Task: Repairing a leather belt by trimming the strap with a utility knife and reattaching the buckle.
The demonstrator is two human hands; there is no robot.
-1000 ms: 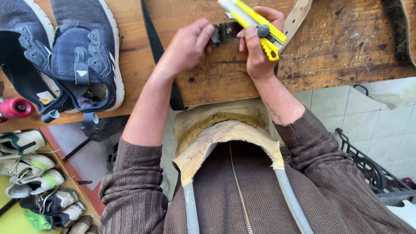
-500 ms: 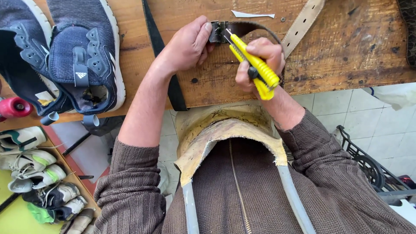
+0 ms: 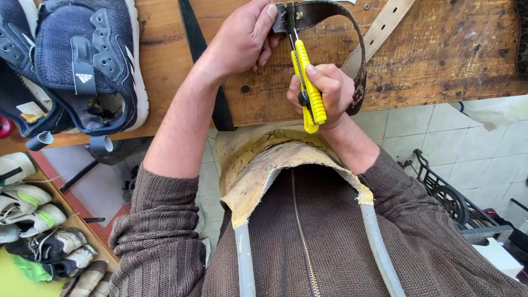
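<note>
Single head cam, looking steeply down and forward over the wearer's chest at the near edge of the worn brown wooden workbench (image 3: 440, 60). Close range; tiled floor visible below that edge.

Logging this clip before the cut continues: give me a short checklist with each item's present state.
1. Left hand pins the belt at its buckle end: ok.
2. Right hand closed around the yellow knife: ok.
3. Blade tip at the belt by the buckle: ok.
4. Left fingers away from the blade: not ok, they sit right beside it.
5. Belt lying on the wooden bench: ok.
6. Blade sharpness: cannot tell.
</note>
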